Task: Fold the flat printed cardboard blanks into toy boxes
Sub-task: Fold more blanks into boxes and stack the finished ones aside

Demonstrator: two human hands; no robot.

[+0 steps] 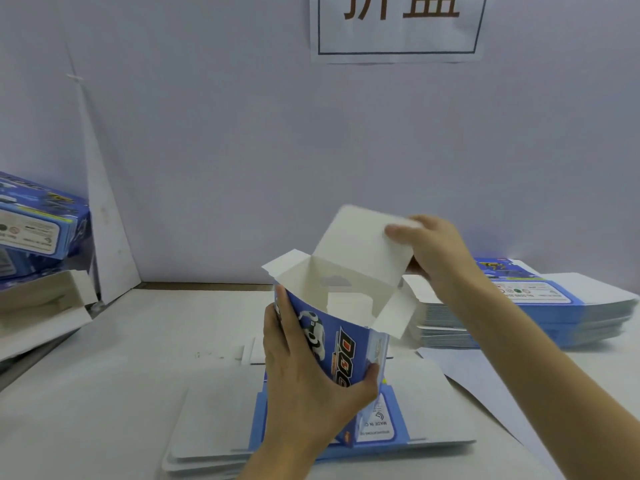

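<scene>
I am gripping the half-formed blue box (346, 348) upright over the table (121, 375) with my left hand (308, 386), fingers and thumb curled round its printed body. My right hand (433, 251) is pinching the raised white lid flap (360, 251). Flat blanks (554, 306) are lying stacked at right.

The box (341, 344) you hold is bright blue outside, printed with a white-and-black robot figure and slanted black letters edged in orange. Its inside and lid flap (360, 247) are plain white. The blanks (214, 424) under it on the white counter (121, 375) show blue middles and white flaps. The stack (561, 306) on your right is blue with a white label panel. The finished boxes (41, 220) on your left are blue with a lime stripe. The sign (398, 36) is white, dark-bordered, with brown characters.
</scene>
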